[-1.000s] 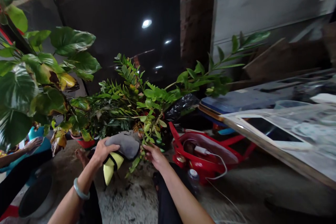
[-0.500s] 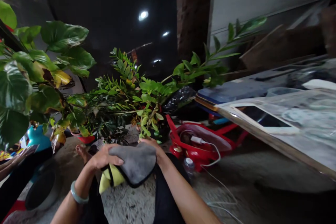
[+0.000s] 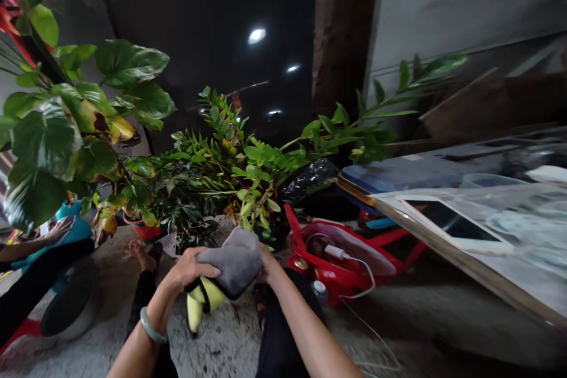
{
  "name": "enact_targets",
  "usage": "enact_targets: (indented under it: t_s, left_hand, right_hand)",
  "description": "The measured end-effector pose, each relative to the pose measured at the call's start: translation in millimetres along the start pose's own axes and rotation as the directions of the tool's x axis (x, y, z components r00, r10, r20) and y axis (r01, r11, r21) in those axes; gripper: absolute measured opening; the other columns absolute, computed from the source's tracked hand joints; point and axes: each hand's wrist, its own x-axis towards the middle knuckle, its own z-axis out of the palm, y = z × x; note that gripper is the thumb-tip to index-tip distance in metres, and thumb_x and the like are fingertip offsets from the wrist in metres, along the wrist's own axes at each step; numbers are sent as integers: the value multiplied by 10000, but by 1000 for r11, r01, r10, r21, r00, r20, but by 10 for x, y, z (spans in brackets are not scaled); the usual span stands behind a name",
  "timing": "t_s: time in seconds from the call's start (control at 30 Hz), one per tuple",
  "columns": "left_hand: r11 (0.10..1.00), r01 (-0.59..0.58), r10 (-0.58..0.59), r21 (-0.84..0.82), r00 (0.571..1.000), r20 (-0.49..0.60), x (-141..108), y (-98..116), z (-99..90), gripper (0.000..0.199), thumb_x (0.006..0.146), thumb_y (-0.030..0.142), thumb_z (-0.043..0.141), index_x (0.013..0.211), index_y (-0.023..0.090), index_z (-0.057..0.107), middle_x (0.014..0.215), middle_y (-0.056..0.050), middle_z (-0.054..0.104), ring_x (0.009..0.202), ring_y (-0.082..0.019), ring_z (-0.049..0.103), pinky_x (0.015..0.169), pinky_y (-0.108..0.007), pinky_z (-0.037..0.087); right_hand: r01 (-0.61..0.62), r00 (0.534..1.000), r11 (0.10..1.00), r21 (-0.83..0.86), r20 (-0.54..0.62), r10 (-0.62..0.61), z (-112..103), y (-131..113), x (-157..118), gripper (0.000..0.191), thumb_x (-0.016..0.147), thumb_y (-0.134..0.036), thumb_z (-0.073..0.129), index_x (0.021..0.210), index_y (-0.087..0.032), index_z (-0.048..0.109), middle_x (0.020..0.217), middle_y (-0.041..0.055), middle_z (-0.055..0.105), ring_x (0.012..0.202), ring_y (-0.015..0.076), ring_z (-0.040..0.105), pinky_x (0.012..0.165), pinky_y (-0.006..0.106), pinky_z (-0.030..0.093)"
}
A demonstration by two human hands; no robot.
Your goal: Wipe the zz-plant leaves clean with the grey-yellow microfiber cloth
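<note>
A grey and yellow cloth point(image 3: 234, 263) with dark edging is held up between my hands, above the floor and in front of potted plants. My left hand point(image 3: 194, 269), with a pale bangle on the wrist, is closed on its left side, thumb over the grey face. The yellow side hangs folded below that hand. My right hand point(image 3: 266, 263) grips the cloth's right edge; most of its fingers are hidden behind the cloth. Just beyond, the leafy stems of a green plant point(image 3: 257, 192) rise behind the cloth's top edge.
To the right stands a red bag point(image 3: 328, 280) with a white charger and cable, beside a small bottle point(image 3: 319, 290). A table point(image 3: 447, 266) carries a white tablet point(image 3: 456, 221). At left are a large-leafed plant point(image 3: 48, 136), a dark bucket point(image 3: 68, 310) and another person's hand point(image 3: 59, 229).
The grey part of the cloth is now bunched and folded upward, where it was spread flatter before. The view has shifted, so the surroundings sit slightly farther right.
</note>
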Motion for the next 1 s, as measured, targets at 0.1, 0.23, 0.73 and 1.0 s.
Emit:
enact_targets:
  t_s: [0.1,0.23,0.73,1.0]
  left_hand:
    - [990,-143,133,-9,942,-309,-157,224,-331,570,550,370,861,1061,130,785,870,-50,765,831,-254,679,761,-330,536]
    - [944,-244,329,222,742,-584,-12,491,-697,605,630,439,818,1148,131,760,999,-79,777,959,-286,689,852,-356,537]
    - [901,-362,419,241,578,-700,-333,360,-952,667,677,474,801,1264,176,692,1158,-79,745,1092,-283,662,970,-365,495]
    - [988,86,4,127,810,-586,-197,-740,-848,338,659,433,775,865,172,714,785,-51,713,865,-278,672,750,-330,496]
  right_hand:
    - [-118,993,993,1,30,118,-85,-25,-48,398,579,-379,818,919,-208,703,800,74,778,691,217,720,548,282,530]
    - [-153,987,988,-19,-49,152,-77,12,-189,393,587,-352,800,939,-219,689,829,73,781,709,198,719,576,275,532]
    - [33,985,666,-745,139,106,119,539,-635,192,593,-284,658,774,-220,654,577,-25,649,591,174,635,616,279,465]
    - [-19,978,701,-713,134,163,300,583,-862,140,553,-224,752,643,-227,644,534,-34,620,611,196,653,582,276,468]
